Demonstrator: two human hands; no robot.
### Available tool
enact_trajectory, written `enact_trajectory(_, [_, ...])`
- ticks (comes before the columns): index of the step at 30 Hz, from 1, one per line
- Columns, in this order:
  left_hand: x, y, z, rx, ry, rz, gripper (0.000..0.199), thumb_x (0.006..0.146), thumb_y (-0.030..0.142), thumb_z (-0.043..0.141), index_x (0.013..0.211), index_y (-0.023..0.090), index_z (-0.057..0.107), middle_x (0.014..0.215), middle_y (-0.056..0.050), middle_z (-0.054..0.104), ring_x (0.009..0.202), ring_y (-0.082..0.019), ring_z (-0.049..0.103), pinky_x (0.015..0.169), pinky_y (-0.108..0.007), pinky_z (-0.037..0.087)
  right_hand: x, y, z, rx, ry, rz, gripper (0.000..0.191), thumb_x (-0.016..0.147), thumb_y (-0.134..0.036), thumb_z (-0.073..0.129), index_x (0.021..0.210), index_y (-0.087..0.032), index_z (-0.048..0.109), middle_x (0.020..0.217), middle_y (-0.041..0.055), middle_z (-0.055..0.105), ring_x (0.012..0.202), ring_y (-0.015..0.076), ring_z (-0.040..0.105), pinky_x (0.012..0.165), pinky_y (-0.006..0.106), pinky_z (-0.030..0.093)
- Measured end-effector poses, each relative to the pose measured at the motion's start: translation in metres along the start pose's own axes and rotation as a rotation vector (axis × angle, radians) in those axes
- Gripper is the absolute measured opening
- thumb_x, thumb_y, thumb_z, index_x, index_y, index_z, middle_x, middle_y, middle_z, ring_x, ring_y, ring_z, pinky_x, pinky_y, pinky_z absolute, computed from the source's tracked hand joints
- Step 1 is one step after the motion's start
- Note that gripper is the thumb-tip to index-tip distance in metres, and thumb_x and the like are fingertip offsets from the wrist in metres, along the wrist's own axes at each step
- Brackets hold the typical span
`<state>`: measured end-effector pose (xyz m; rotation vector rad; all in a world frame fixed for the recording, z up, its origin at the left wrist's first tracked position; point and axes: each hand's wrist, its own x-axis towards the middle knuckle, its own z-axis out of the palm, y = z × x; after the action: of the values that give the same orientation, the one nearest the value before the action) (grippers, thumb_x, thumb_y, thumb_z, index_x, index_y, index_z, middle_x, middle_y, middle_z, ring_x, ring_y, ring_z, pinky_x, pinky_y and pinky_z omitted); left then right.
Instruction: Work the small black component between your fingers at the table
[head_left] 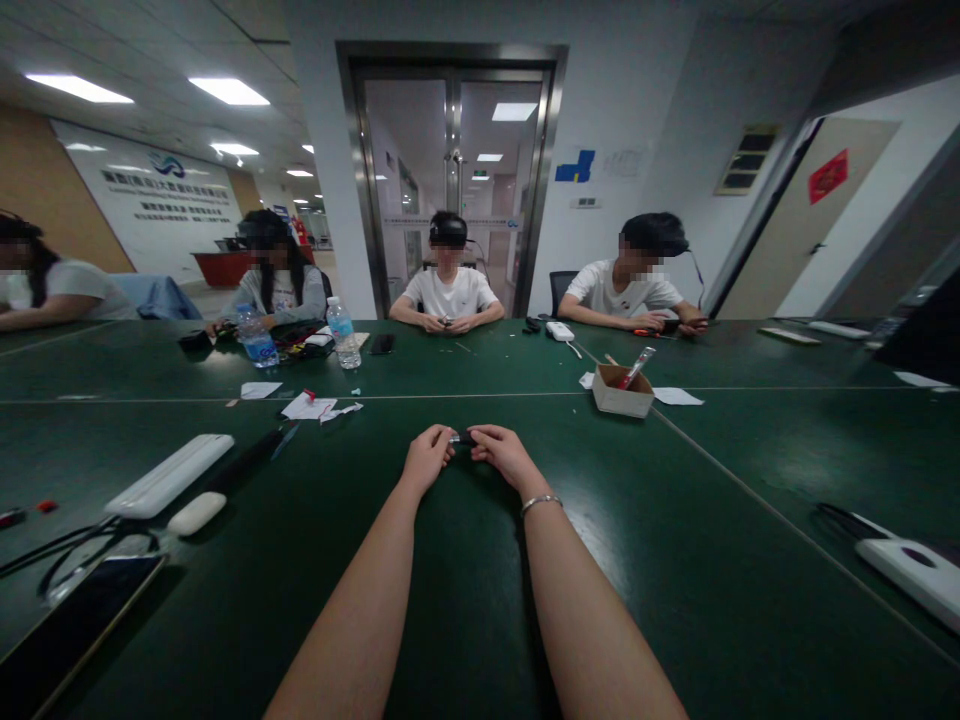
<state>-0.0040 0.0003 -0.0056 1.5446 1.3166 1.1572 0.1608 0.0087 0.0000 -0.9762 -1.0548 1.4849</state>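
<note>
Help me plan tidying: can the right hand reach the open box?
Probably yes: green tabletop lies between the right hand and the open box, but it holds a small dark object.

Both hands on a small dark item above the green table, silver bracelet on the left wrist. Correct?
Not quite: the head view shows the silver bracelet on the right wrist, not the left. The rest stands: left hand and right hand are both on the small dark item above the green table.
</note>
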Motion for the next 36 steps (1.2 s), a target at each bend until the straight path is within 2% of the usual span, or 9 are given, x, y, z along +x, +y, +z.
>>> enact_trajectory(5, [-0.0005,0.0002,0.0007,-0.018,-0.002,0.023,0.027,0.079,0.033,0.053,0.100,0.018,0.062,0.098,-0.006,0.063,0.069,-0.011,0.058,0.048,-0.017,0.044,-0.0003,0.0000,-0.0006,0.015,-0.012,-0.001,0.020,0.069,-0.019,0.074,0.086,-0.010,0.069,0.064,0.0037,0.065,0.053,0.0090,0.058,0.054,0.022,0.051])
enact_trajectory(7, [-0.0010,0.0005,0.0005,-0.022,-0.013,0.035,0.027,0.078,0.029,0.055,0.102,0.019,0.061,0.102,-0.007,0.062,0.071,-0.012,0.058,0.049,-0.017,0.045,-0.0001,0.0003,-0.0011,0.015,-0.016,-0.005,0.021,0.068,-0.020,0.074,0.086,-0.010,0.069,0.064,0.0036,0.065,0.054,0.0092,0.058,0.054,0.021,0.051])
enact_trajectory(14, [0.0001,-0.0005,0.0003,-0.022,-0.007,-0.006,0.029,0.084,0.039,0.048,0.095,0.017,0.062,0.076,-0.003,0.060,0.060,-0.010,0.055,0.049,-0.019,0.044,0.0003,0.0008,-0.0009,0.007,-0.011,-0.002,0.021,0.070,-0.020,0.074,0.087,-0.010,0.069,0.066,0.0039,0.066,0.053,0.0088,0.059,0.054,0.021,0.051])
enact_trajectory(19, [0.0004,-0.0009,-0.0004,-0.026,0.002,0.036,0.027,0.077,0.022,0.051,0.102,0.019,0.061,0.104,-0.007,0.060,0.069,-0.011,0.058,0.048,-0.017,0.044,0.0003,-0.0002,-0.0002,-0.002,-0.004,0.005,0.018,0.071,-0.018,0.072,0.088,-0.010,0.068,0.066,0.0042,0.066,0.054,0.0089,0.059,0.054,0.020,0.051])
enact_trajectory(22, [-0.0002,0.0002,-0.0015,-0.013,0.000,0.046,0.030,0.074,0.017,0.051,0.103,0.020,0.061,0.104,-0.007,0.060,0.069,-0.011,0.058,0.048,-0.018,0.044,-0.0004,-0.0012,0.0000,0.001,-0.006,0.011,0.019,0.071,-0.018,0.072,0.088,-0.010,0.068,0.064,0.0038,0.066,0.053,0.0089,0.059,0.054,0.020,0.052])
enact_trajectory(24, [-0.0006,0.0009,-0.0020,-0.009,0.002,0.033,0.027,0.076,0.020,0.051,0.101,0.019,0.062,0.102,-0.007,0.060,0.067,-0.011,0.057,0.048,-0.018,0.045,-0.0009,-0.0017,0.0002,0.003,-0.007,0.011,0.019,0.071,-0.018,0.072,0.088,-0.010,0.068,0.063,0.0034,0.065,0.053,0.0089,0.059,0.054,0.020,0.051])
enact_trajectory(31, [0.0011,-0.0020,0.0007,-0.013,0.011,0.020,0.029,0.083,0.041,0.047,0.093,0.017,0.063,0.066,0.000,0.056,0.056,-0.010,0.052,0.047,-0.018,0.042,0.0010,0.0003,0.0003,0.004,0.003,0.009,0.016,0.072,-0.017,0.071,0.086,-0.010,0.068,0.066,0.0041,0.065,0.053,0.0089,0.059,0.054,0.021,0.051])
enact_trajectory(33, [0.0011,-0.0010,0.0015,-0.001,0.015,0.011,0.030,0.084,0.041,0.045,0.092,0.018,0.063,0.069,-0.001,0.057,0.056,-0.009,0.052,0.046,-0.017,0.042,0.0015,0.0013,-0.0002,0.001,0.006,0.006,0.017,0.071,-0.018,0.072,0.086,-0.011,0.068,0.066,0.0043,0.065,0.054,0.0092,0.059,0.054,0.022,0.051])
enact_trajectory(36, [0.0002,0.0019,0.0010,-0.018,0.015,0.005,0.026,0.083,0.035,0.047,0.096,0.019,0.063,0.091,-0.005,0.062,0.061,-0.009,0.055,0.046,-0.017,0.042,0.0014,0.0022,-0.0011,0.005,-0.003,-0.002,0.020,0.070,-0.020,0.073,0.087,-0.011,0.069,0.066,0.0043,0.065,0.055,0.0094,0.059,0.056,0.022,0.051])
